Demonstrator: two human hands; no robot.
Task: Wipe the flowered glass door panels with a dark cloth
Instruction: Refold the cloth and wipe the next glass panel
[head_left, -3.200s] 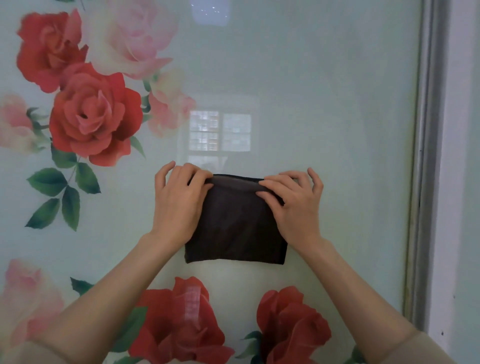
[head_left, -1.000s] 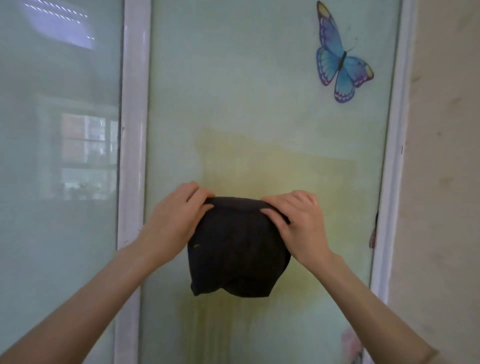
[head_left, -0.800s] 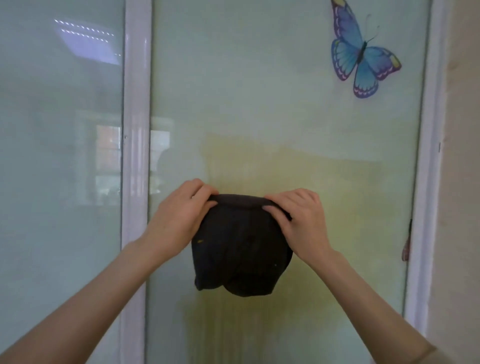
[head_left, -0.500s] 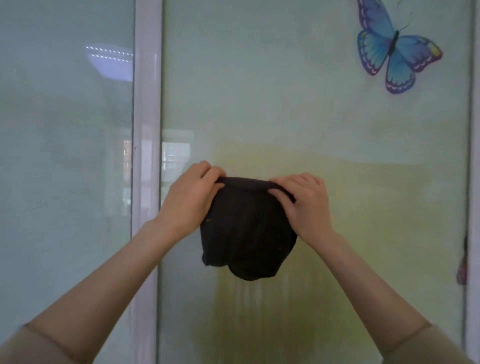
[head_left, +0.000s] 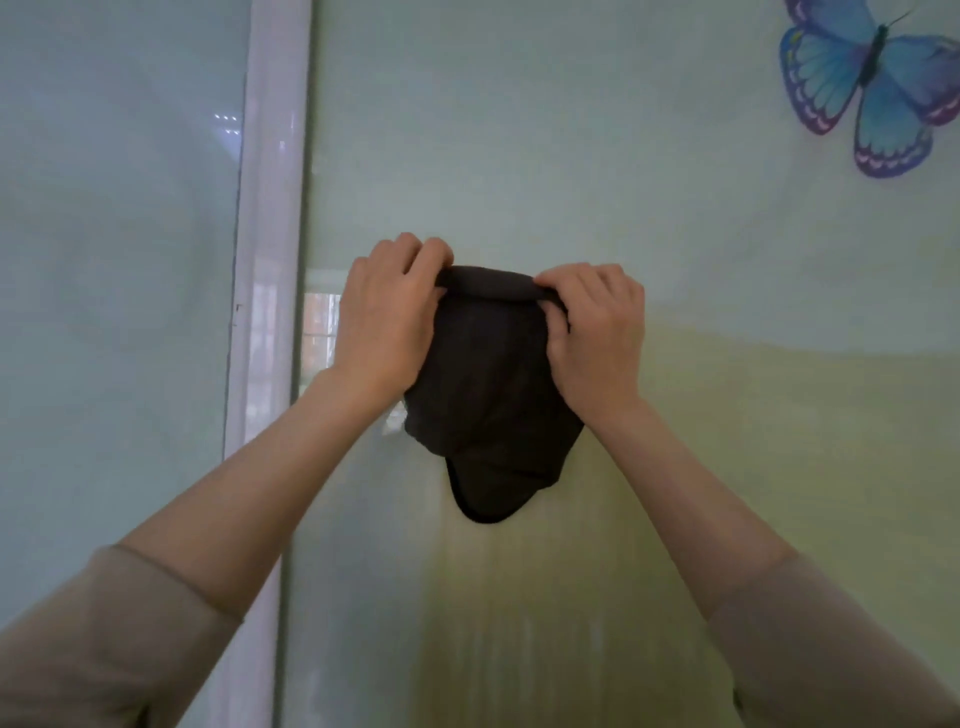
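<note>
Both hands up on the glass panel (head_left: 649, 208): left hand (head_left: 387, 325) and right hand (head_left: 595, 338) each pinch the dark cloth's (head_left: 491, 395) rolled top edge, fingers curled, right of the white frame (head_left: 267, 312), butterfly (head_left: 878, 83) top-right corner.

The cloth (head_left: 488, 395) is plain near-black. Up and right of the right grip (head_left: 597, 338), a blue, purple-edged butterfly (head_left: 872, 88) sits on pale green glass (head_left: 519, 130).

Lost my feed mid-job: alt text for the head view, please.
The left hand and right hand grip the rolled top edge of a dark cloth in front of a green glass panel, the rest hanging bunched below. A white frame stands left of them; a blue butterfly sits upper right.
</note>
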